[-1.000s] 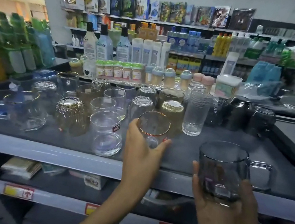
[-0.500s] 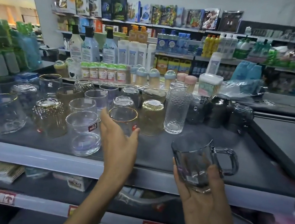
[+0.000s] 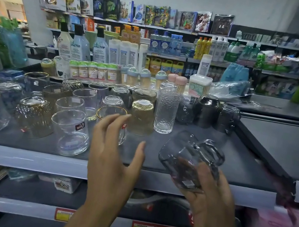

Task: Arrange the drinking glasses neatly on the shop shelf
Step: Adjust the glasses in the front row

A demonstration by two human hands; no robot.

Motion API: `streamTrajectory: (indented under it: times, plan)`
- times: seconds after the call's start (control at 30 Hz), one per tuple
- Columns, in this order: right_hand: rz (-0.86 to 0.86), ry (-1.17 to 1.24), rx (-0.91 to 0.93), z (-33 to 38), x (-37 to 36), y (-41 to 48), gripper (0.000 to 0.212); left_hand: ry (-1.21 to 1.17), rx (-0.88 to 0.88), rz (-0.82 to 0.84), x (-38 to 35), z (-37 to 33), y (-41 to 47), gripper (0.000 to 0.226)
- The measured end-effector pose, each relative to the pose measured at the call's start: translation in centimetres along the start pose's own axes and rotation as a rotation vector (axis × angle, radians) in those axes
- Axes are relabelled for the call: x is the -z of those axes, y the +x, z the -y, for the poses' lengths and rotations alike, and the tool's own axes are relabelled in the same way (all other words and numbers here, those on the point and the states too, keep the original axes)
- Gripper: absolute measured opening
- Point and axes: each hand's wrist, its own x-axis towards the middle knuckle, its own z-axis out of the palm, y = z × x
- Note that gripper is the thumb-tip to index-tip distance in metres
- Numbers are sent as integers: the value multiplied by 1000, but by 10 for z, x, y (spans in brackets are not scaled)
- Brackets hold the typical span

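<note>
Several drinking glasses crowd the left half of the dark shelf (image 3: pixel 209 144). My left hand (image 3: pixel 115 155) hovers with spread fingers just in front of a gold-rimmed clear glass (image 3: pixel 111 112) and does not grip it. My right hand (image 3: pixel 208 195) holds a smoky grey handled mug (image 3: pixel 188 160) from below, tipped on its side above the shelf's front edge. A tall textured tumbler (image 3: pixel 166 111) stands upright behind it, next to an upturned amber glass (image 3: pixel 142 117). A clear tumbler with a red sticker (image 3: pixel 70 131) stands at the front left.
Dark upturned glasses (image 3: pixel 207 111) sit at the back right of the group. Small jars and bottles (image 3: pixel 94 71) line the back edge. The shelf's right part (image 3: pixel 279 140) steps behind a raised divider. A lower shelf (image 3: pixel 47 213) with price tags runs underneath.
My left hand has let go of the gold-rimmed glass and drawn back, fingers spread. My right hand has tipped the grey mug from upright onto its side and moved it left.
</note>
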Motion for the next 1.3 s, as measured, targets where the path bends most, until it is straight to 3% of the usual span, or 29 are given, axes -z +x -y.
streamTrajectory:
  times: [0.07, 0.13, 0.3, 0.43, 0.53, 0.7, 0.8, 1.03, 1.3]
  plan:
    - [-5, -159, 54, 8, 1, -1, 65, -141, -37, 105, 3, -5, -5, 52]
    - [13, -271, 119, 17, 0, 2, 56, -280, -9, 216, 3, -8, -9, 52]
    - [42, -425, 198, 27, -1, 16, 60, -483, 122, 387, -1, -9, -10, 50]
    - [41, -525, 252, 28, 14, 31, 64, -530, 112, 453, -6, -16, -13, 44]
    - [5, -637, 323, 34, 26, 45, 73, -450, 77, 472, -24, -16, -11, 32]
    - [-24, -853, 385, 46, 40, 89, 92, -108, 0, 484, -68, -12, 7, 13]
    - [2, -956, 395, 49, 48, 124, 91, 101, -45, 537, -94, -16, 23, 16]
    - [226, -1113, 394, 61, 51, 188, 95, 147, 60, 659, -131, -18, 40, 27]
    - [360, -1192, 297, 54, 39, 224, 98, 177, 193, 627, -146, -11, 48, 30]
